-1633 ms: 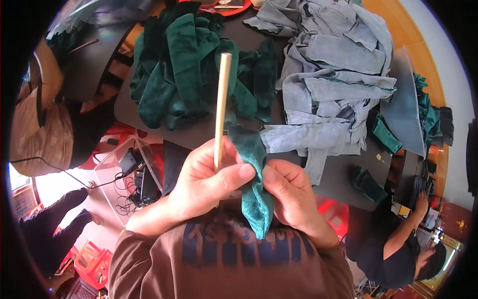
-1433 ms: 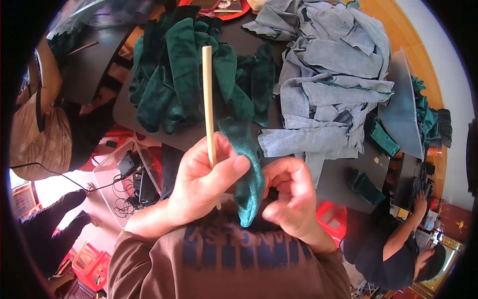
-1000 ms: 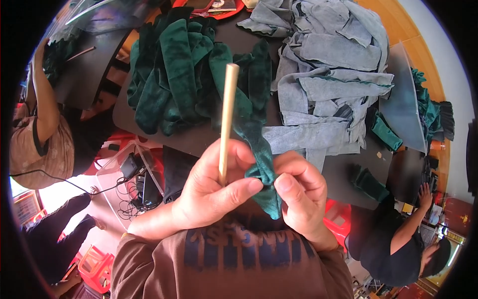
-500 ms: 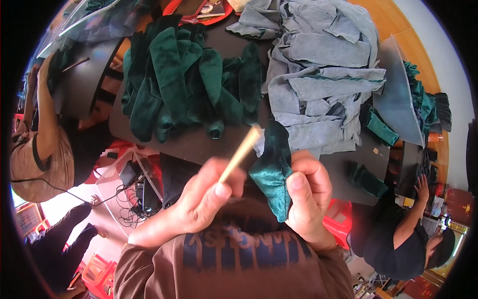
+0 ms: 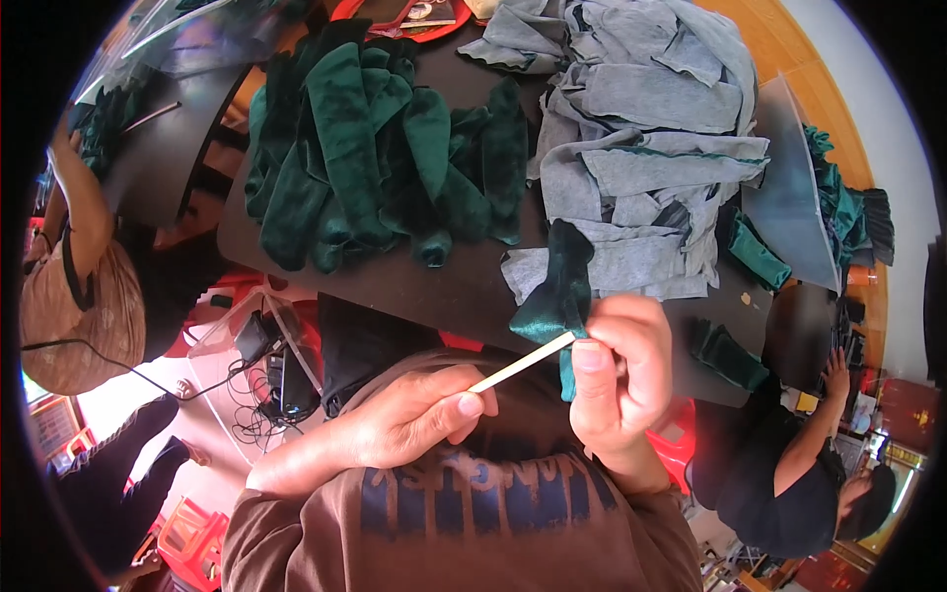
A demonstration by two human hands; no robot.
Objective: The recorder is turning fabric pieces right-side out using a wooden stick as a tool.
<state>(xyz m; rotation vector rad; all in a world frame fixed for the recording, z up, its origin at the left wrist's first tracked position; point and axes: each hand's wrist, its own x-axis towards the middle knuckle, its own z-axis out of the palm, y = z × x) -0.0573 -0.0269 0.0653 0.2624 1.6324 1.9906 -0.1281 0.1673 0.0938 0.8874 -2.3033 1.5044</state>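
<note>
My left hand is closed around one end of a thin pale wooden stick. The stick's far tip meets a dark green velvet piece at my right fingertips. Between thumb and fingers, my right hand pinches this velvet piece, which stands up above the hand and hangs a little below it. Whether the tip is inside the fabric or only against it, I cannot tell. Beyond my hands, a pile of green velvet tubes lies on the left of the dark table, and grey fabric pieces are heaped on the right.
Two small green velvet pieces, one rolled and one flat, lie at the table's right. A clear upright panel stands there. A co-worker sits at left, another person at right. A red tray sits at the back.
My left hand has lowered the stick from a steep, raised angle and brought its tip to the velvet piece. My right hand has shifted slightly right, and the velvet is now bent.
</note>
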